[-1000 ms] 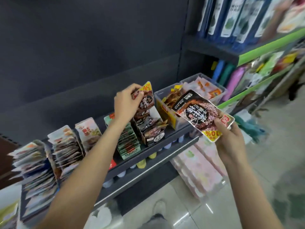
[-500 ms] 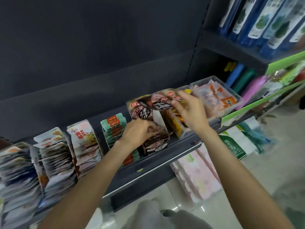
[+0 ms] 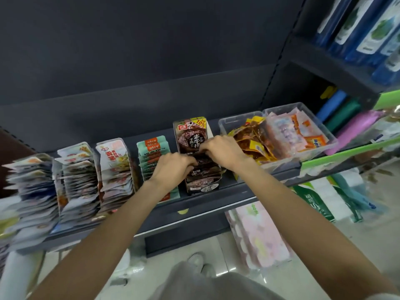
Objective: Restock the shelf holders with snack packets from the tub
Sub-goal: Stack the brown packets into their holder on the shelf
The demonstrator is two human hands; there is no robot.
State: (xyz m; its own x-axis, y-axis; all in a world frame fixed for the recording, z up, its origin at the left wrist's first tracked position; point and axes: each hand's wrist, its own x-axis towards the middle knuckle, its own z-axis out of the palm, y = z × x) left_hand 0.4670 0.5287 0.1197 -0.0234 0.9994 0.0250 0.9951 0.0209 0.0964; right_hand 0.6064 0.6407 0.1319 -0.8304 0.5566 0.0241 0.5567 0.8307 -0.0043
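A brown cardboard holder (image 3: pixel 203 185) of dark beef-snack packets stands on the dark shelf (image 3: pixel 216 200). One brown packet (image 3: pixel 191 135) stands upright at the holder's back. My left hand (image 3: pixel 173 167) has its fingers curled on the packets at the holder's left side. My right hand (image 3: pixel 220 149) has curled fingers on the packets in the holder from the right, just below the upright packet. A clear tub (image 3: pixel 227 123) of yellow-brown packets sits right of the holder, and a second clear tub (image 3: pixel 324 131) holds pink and orange packets.
Holders of teal packets (image 3: pixel 151 146), white-red packets (image 3: pixel 114 156) and further stacks (image 3: pixel 73 169) fill the shelf to the left. Blue boxes (image 3: pixel 368 29) sit on the upper right shelf. Pink packs (image 3: pixel 257 232) and green packs (image 3: pixel 313 204) lie below.
The brown packet went from my right hand into the holder. My right hand dropped onto the holder beside the left, which stayed on the packets.
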